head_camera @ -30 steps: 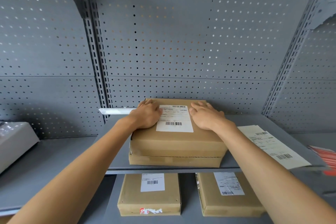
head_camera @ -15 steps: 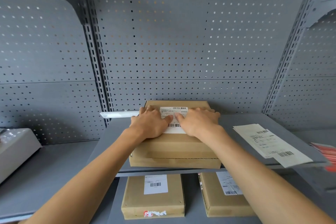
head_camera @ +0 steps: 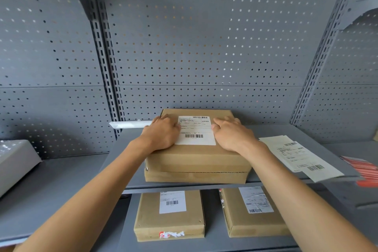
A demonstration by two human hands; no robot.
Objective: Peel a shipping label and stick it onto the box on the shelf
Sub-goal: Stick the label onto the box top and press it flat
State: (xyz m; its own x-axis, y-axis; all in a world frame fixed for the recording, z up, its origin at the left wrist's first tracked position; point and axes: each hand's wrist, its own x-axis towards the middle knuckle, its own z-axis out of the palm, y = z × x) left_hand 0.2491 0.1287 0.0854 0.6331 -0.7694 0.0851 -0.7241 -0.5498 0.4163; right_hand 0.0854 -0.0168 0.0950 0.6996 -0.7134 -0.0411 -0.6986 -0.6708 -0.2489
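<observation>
A brown cardboard box (head_camera: 196, 157) sits on the grey shelf (head_camera: 276, 131) in the middle of the view. A white shipping label (head_camera: 195, 131) with barcodes lies flat on the box's top. My left hand (head_camera: 161, 133) rests palm down on the box at the label's left edge, thumb touching it. On the label's right edge my right hand (head_camera: 233, 134) lies palm down the same way. Neither hand holds anything.
A strip of label sheets (head_camera: 298, 157) lies on the shelf to the right, overhanging its front edge. A white roll (head_camera: 131, 124) lies behind the box on the left. Two labelled boxes (head_camera: 169, 215) (head_camera: 253, 210) sit on the shelf below. A grey device (head_camera: 14, 159) stands far left, red packets (head_camera: 366, 172) far right.
Half a second ago both hands met over the middle of the label. They have slid apart to its left and right edges, uncovering the label.
</observation>
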